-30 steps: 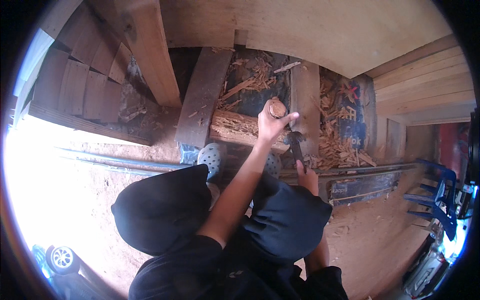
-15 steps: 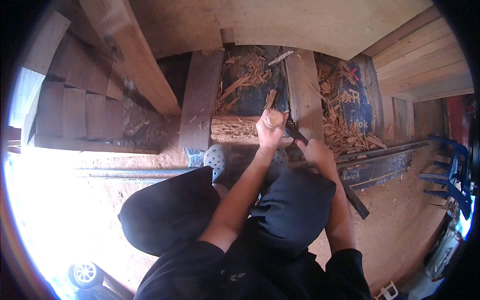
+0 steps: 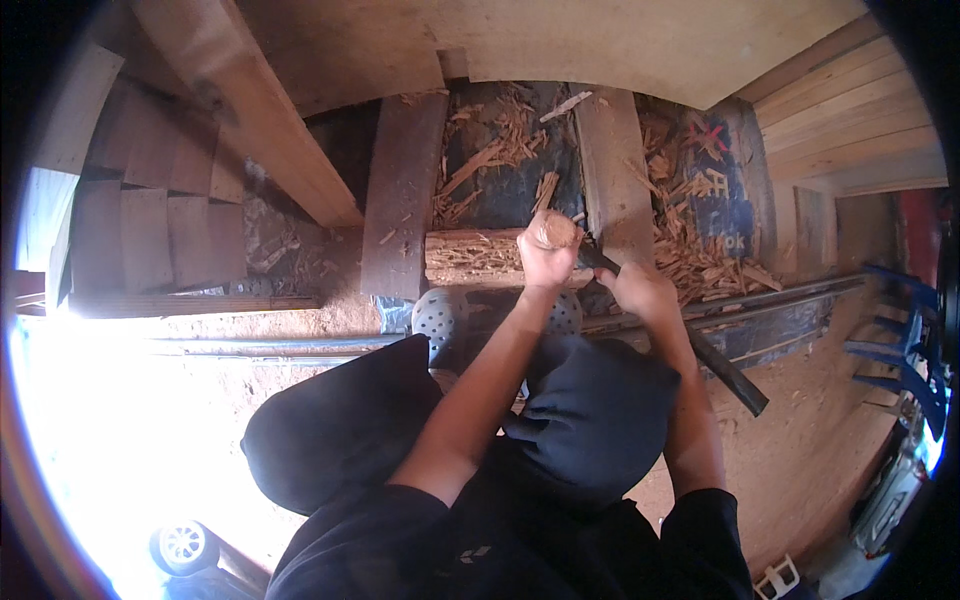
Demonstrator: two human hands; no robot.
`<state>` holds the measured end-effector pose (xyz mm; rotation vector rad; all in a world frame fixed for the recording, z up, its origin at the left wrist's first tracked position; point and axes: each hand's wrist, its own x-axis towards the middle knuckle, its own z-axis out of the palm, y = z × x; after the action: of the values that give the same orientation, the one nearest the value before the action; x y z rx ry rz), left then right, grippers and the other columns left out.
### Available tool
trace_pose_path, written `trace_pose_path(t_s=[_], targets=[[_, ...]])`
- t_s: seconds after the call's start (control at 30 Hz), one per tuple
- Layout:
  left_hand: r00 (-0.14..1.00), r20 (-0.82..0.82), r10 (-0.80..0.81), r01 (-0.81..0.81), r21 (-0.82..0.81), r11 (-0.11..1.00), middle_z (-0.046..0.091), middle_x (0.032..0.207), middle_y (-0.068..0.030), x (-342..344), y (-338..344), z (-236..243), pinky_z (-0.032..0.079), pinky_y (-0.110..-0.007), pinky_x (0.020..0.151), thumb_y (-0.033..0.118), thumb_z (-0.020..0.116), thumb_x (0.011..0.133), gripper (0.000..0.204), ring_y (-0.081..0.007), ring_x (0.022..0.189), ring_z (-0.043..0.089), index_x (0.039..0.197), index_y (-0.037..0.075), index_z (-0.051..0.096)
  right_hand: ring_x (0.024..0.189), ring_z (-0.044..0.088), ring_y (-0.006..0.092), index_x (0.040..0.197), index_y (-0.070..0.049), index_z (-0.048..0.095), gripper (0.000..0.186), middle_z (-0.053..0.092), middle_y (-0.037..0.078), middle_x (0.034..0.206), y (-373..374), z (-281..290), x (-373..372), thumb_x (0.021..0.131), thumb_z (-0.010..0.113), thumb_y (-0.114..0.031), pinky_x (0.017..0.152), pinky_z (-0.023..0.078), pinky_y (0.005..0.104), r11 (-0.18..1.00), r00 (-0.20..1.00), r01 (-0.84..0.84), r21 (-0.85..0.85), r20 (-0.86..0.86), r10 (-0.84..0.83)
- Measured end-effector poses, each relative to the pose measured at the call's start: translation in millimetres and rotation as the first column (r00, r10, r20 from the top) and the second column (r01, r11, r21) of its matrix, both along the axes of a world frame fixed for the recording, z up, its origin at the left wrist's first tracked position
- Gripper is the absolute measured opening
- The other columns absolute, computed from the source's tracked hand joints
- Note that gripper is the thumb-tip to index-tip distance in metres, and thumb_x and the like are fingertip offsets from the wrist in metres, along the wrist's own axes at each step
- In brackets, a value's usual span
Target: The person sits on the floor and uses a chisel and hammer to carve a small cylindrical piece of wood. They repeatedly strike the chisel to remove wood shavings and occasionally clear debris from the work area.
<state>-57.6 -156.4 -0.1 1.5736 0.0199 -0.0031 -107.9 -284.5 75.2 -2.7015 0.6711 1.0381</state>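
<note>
— Nearest us, what do we have?

— Our knees in dark trousers (image 3: 590, 420), and past them our grey perforated clogs (image 3: 440, 320) on the sandy ground, by a long metal rail (image 3: 300, 345).

— And our hands?

— Our left hand (image 3: 545, 255) is closed around a short wooden stick (image 3: 552, 228), standing it on end just in front of the clogs. Our right hand (image 3: 640, 290) is wrapped round the dark handle of a long chopping blade (image 3: 720, 365); the blade's front end meets the stick, and its other end trails back to our right.

— What is the stick resting on?

— We cannot quite tell; it stands against a rough log (image 3: 475, 258) lying crosswise, between two grey planks (image 3: 400, 190).

— Farther out?

— Wood shavings (image 3: 700, 240) are heaped over a dark blue sheet (image 3: 725, 190) with red and pale markings, to the right of the planks. Beyond are a slanted beam (image 3: 250, 120) and a pale plywood wall (image 3: 600, 40). Far right, a blue frame (image 3: 900, 340).
</note>
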Motion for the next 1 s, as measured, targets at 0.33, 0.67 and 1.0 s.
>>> trace_pose_path(t_s=[0.33, 0.67, 1.0], targets=[[0.994, -0.113, -0.004, -0.012, -0.145, 0.989, 0.055, 0.067, 0.0013, 30, -4, -4, 0.042, -0.026, 0.055, 0.0, 0.072, 0.063, 0.019, -0.0081, 0.06, 0.048, 0.071, 0.002, 0.055, 0.094, 0.061, 0.0377, 0.096, 0.001, 0.065, 0.061, 0.064, 0.023, 0.094, -4, 2, 11, 0.086, 0.048, -0.057, 0.082, 0.048, 0.0431, 0.999, 0.998, -0.03, 0.039, 0.052, 0.028], [0.993, -0.114, 0.024, -0.04, -0.14, 0.989, 0.053, 0.063, 0.0009, 54, -12, -2, 0.039, -0.027, 0.052, -0.004, 0.067, 0.059, 0.016, -0.0095, 0.058, 0.047, 0.067, 0.003, 0.053, 0.082, 0.064, 0.0373, 0.08, 0.001, 0.065, 0.06, 0.065, 0.02, 0.08, -6, 8, 18, 0.088, 0.047, -0.056, 0.073, 0.049, 0.0433, 0.997, 0.995, -0.071, 0.044, 0.068, 0.068], [0.956, -0.285, -0.073, 0.019, -0.188, 0.982, 0.06, 0.069, -0.0022, 79, -12, -12, 0.043, -0.027, 0.063, -0.003, 0.066, 0.059, 0.015, -0.0117, 0.066, 0.053, 0.07, -0.001, 0.056, 0.068, 0.061, 0.0386, 0.071, 0.003, 0.062, 0.055, 0.061, 0.021, 0.069, -2, -8, 11, 0.088, 0.053, -0.049, 0.062, 0.048, 0.0444, 0.979, 0.927, -0.204, 0.01, 0.323, 0.19]])
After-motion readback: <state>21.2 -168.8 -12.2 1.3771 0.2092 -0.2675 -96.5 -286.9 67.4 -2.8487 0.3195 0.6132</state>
